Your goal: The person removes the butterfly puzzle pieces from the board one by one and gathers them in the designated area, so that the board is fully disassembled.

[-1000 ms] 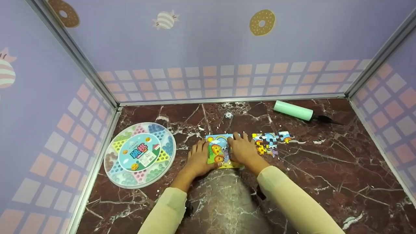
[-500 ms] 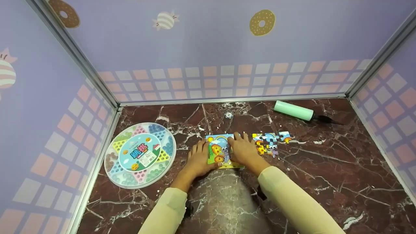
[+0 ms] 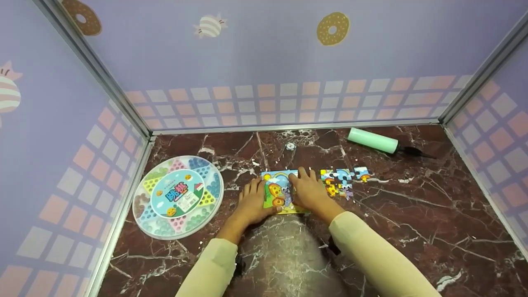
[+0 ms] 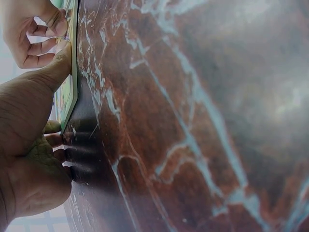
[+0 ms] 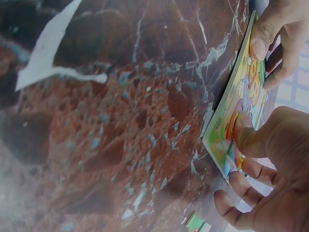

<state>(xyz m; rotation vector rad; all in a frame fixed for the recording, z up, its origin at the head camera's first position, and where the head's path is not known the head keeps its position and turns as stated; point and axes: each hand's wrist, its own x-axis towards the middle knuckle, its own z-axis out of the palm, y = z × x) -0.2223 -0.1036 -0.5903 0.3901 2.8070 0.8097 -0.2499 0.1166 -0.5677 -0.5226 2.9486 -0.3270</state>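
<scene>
A colourful jigsaw puzzle board [image 3: 275, 193] lies flat between the two hands, showing a sun, rainbow and cartoon figures. The left hand [image 3: 251, 203] holds its left side, fingers along that edge and thumb at the near edge; in the left wrist view the thumb lies on the rim of the board [image 4: 73, 79]. Across the right part rests the right hand [image 3: 311, 193], which hides that area. In the right wrist view its thumb presses the picture of the board [image 5: 246, 92] while bent fingers reach round the edge. Loose puzzle pieces [image 3: 342, 176] lie just right of this hand.
A round Chinese checkers set [image 3: 177, 197] lies at left. A small round token [image 3: 290, 146] sits behind the board. At back right rests a mint-green hand pump [image 3: 373, 140] with a black nozzle. Patterned panels [image 3: 264, 62] enclose the dark red marble surface [image 3: 412, 231].
The right hand shifts very slightly at the board. The left hand, the board and the loose pieces stay in place.
</scene>
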